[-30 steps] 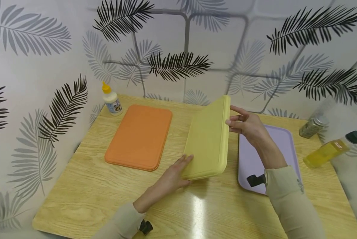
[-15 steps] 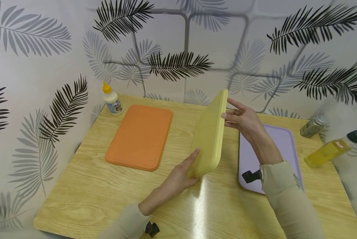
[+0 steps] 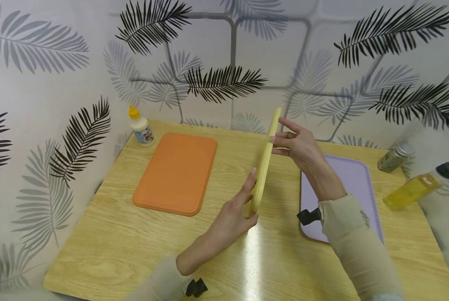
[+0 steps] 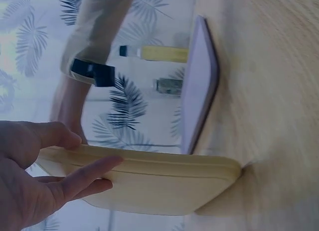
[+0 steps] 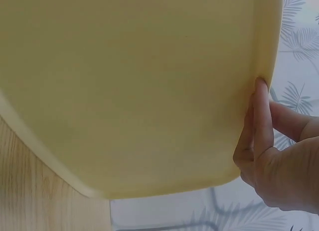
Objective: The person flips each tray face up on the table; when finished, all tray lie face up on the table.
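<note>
A yellow tray [image 3: 264, 164] stands on edge over the middle of the table, seen almost edge-on from the head. My left hand [image 3: 229, 219] grips its near side, thumb on one face and fingers on the other, as the left wrist view also shows. With thumb and fingertips my right hand [image 3: 303, 152] pinches the upper far rim. The tray's hollow, raised-rim face [image 5: 124, 91] fills most of the right wrist view. In the left wrist view its lower edge is right at the tabletop. To the left an orange tray [image 3: 175, 173] lies face down; a purple tray [image 3: 346, 179] lies face up under the right forearm.
A white glue bottle [image 3: 142, 131] with yellow cap stands at the table's back left corner. On the right are a small jar of dried herbs [image 3: 393, 159] and a bottle of yellow liquid [image 3: 414, 191]. A leaf-patterned wall [image 3: 209, 50] rises behind the wooden table [image 3: 134, 251].
The yellow tray has turned from showing its broad underside to nearly edge-on and upright. My left hand moved right and up with it; my right hand shifted left and slightly up.
</note>
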A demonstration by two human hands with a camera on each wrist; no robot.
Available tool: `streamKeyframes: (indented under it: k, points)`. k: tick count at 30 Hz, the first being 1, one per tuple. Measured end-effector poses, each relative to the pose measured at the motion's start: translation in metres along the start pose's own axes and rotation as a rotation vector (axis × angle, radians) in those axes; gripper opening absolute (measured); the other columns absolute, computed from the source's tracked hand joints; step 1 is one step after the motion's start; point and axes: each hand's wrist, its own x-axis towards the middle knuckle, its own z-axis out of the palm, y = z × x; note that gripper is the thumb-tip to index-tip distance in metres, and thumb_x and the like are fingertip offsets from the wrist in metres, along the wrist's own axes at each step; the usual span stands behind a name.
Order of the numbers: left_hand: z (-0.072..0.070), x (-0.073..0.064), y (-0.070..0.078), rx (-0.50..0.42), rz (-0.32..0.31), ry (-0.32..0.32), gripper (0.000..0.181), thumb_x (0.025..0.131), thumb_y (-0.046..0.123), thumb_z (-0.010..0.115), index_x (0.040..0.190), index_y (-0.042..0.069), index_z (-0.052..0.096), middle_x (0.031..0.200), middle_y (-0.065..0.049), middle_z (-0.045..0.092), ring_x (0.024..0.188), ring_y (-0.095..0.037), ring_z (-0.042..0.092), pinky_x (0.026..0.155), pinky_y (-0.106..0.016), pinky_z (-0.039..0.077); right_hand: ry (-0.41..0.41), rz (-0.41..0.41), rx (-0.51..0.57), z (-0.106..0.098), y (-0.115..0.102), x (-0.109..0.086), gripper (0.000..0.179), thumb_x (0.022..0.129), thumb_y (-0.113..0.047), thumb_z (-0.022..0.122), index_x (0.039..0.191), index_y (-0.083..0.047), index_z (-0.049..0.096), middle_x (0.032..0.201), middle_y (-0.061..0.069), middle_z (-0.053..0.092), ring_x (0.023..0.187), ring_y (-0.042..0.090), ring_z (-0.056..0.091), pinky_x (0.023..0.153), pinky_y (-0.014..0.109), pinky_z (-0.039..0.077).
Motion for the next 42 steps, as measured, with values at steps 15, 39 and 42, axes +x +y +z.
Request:
streamKeyframes:
  k: [15,39,42]
  points:
    - [-0.001,0.001,0.027,0.155,0.103,0.138,0.061,0.088,-0.009,0.061,0.144,0.006,0.044,0.144,-0.021,0.043,0.123,-0.031,0.053,0.072,-0.011,0.051,0.005,0.001,-0.079,-0.003,0.011,0.001,0.070,0.096,-0.021,0.060,0.154,-0.016,0.022,0.112,0.014,0.058,0.093,0.025,0.067,0.080,0.034,0.057]
    - [-0.059,-0.015,-0.018,-0.347,-0.462,0.371,0.054,0.090,-0.004,0.063,0.140,-0.004,0.044,0.136,-0.021,0.047,0.085,-0.028,0.068,0.067,-0.023,0.057,0.020,0.240,-0.411,-0.043,0.129,-0.006,0.061,0.097,-0.007,0.056,0.148,0.008,0.025,0.134,0.030,0.045,0.101,0.027,0.064,0.090,0.037,0.053]
    - [-0.066,-0.016,-0.024,-0.453,-0.503,0.354,0.051,0.090,-0.003,0.063,0.138,-0.004,0.047,0.133,-0.020,0.048,0.088,-0.023,0.066,0.077,-0.031,0.057,0.005,0.280,-0.342,-0.049,0.129,-0.004,0.060,0.094,-0.003,0.060,0.146,0.008,0.031,0.129,0.024,0.048,0.089,0.016,0.067,0.083,0.033,0.056]
